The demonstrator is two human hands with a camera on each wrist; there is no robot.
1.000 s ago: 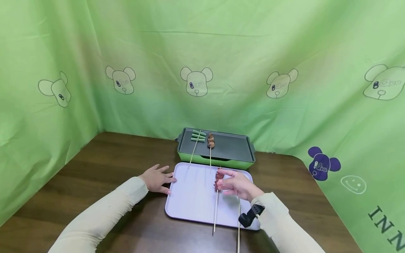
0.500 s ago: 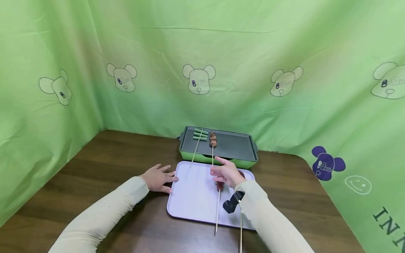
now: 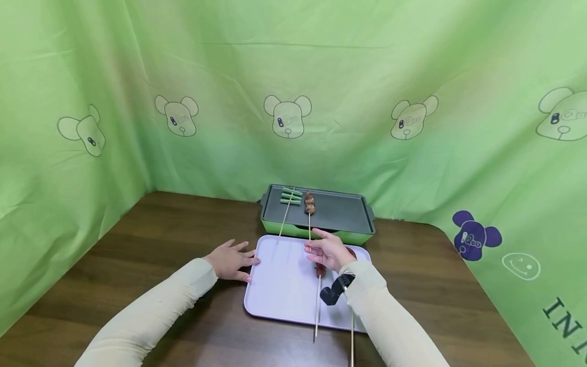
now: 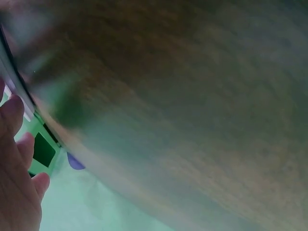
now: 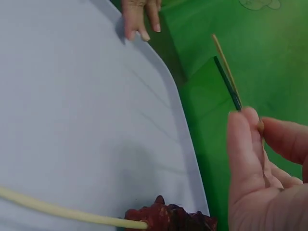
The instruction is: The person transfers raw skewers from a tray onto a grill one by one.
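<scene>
Right hand pinches skewer; curtain reads "INN"

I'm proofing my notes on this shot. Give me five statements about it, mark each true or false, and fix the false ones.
1. The right hand pinches the brown meat skewer by its thin wooden stick. True.
2. The flat, dark grey rectangular grill plate stands beyond the pale lavender, round-cornered tray. True.
3. No second skewer is on the grill plate. False: a skewer of slim green pieces lies there, left of the brown meat.
4. A dark red meat skewer lies on the tray, its stick jutting past the near edge. True.
5. Both hands hold skewers. False: the left hand holds none; its spread fingers are at the tray's left rim.
</scene>
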